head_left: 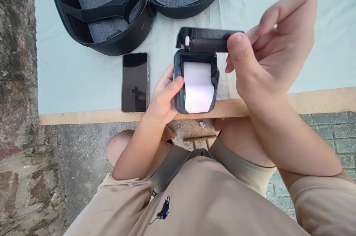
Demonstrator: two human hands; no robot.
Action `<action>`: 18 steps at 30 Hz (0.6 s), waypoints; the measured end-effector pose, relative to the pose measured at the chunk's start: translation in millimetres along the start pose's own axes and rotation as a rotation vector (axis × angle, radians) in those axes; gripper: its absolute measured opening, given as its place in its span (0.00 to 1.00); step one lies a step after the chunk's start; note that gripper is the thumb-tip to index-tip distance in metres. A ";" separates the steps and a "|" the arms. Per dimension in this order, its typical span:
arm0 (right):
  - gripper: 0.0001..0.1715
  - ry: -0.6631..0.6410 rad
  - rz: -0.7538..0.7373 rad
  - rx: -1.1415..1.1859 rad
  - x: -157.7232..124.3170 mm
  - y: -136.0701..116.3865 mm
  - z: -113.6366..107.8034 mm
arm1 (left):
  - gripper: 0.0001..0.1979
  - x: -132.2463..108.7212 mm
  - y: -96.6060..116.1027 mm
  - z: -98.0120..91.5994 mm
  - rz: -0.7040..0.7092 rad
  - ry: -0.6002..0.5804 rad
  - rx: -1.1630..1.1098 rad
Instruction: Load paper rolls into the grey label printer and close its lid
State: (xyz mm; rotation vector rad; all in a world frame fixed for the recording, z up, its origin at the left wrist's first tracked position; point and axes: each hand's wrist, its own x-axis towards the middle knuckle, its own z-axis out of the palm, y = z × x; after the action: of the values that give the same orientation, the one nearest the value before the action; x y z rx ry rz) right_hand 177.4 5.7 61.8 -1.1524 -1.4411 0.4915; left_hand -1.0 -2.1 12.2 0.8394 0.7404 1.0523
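A small black receipt printer (178, 106) is held over the table's front edge, its paper bay uncovered. White paper (198, 87) from a roll in the bay lies over the printer's front, with a ragged end. My left hand (164, 97) grips the printer's left side, thumb on top near the bay. Between thumb and fingers, my right hand (256, 50) pinches the right end of the raised black cover (210, 40), which carries a roller. The cover stands above the bay at the printer's far end; how it joins the body is partly hidden.
A smartphone (135, 82) with a dark screen lies left of my left hand. Behind it sits an unzipped black case (119, 45) with grey foam and straps inside. A pale cloth (319, 65) covers the table up to its wooden edge (83, 118). Rough stone (16, 80) borders the left.
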 end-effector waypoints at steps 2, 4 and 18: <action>0.20 -0.005 -0.013 -0.009 0.7 2.4 2.6 | 0.18 0.2 -0.3 -0.7 -0.003 0.013 -0.005; 0.15 -0.092 -0.056 -0.118 0.5 6.3 3.3 | 0.18 0.3 -0.6 -0.8 -0.019 0.012 -0.015; 0.16 -0.731 0.043 -0.758 6.4 -5.8 -5.0 | 0.17 -4.1 4.2 2.2 -0.100 -0.133 -0.073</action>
State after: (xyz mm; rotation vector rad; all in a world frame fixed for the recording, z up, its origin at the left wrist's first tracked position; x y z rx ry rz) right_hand 180.8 7.1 71.0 -1.6949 -2.3612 0.4209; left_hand -2.3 -5.4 17.4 0.7939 0.6214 0.9200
